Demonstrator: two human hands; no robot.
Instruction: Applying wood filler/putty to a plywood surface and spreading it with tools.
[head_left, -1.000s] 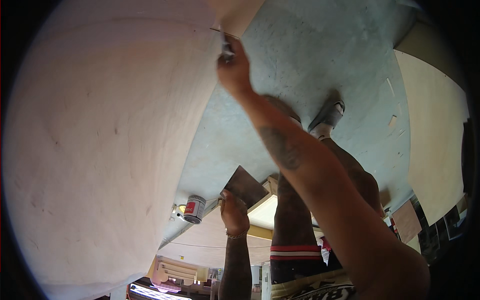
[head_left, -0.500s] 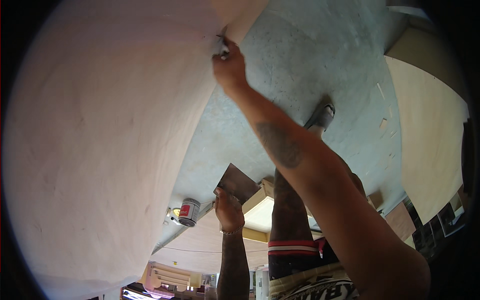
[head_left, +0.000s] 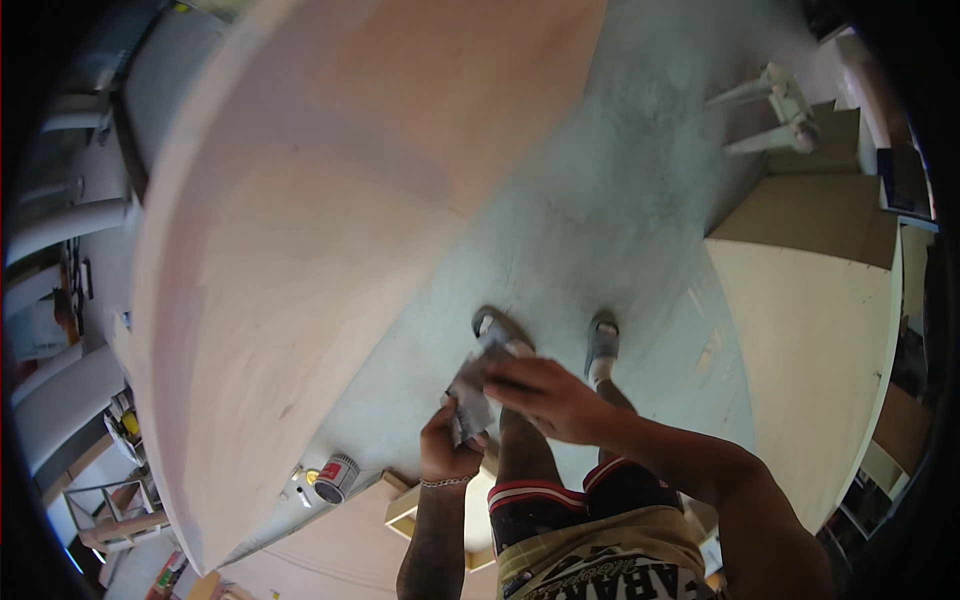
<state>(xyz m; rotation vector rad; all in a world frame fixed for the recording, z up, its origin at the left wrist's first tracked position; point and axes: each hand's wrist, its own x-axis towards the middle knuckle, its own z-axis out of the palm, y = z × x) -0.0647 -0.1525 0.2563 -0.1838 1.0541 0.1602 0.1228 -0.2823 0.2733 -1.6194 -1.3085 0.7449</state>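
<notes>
Holding a flat grey metal scraper blade (head_left: 468, 398) with both hands.
Left hand (head_left: 447, 447) grips it from below; right hand (head_left: 545, 398) rests on top, fingers curled, above the dusty grey floor (head_left: 600, 220).

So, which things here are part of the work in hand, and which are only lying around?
In use:
- left hand, holding the flat grey plate
- right hand, on that plate
- large pale curved panel beside the person

Lying about:
- small red and white can on the floor
- pale boards on the right
- white trestle at the far end
</notes>
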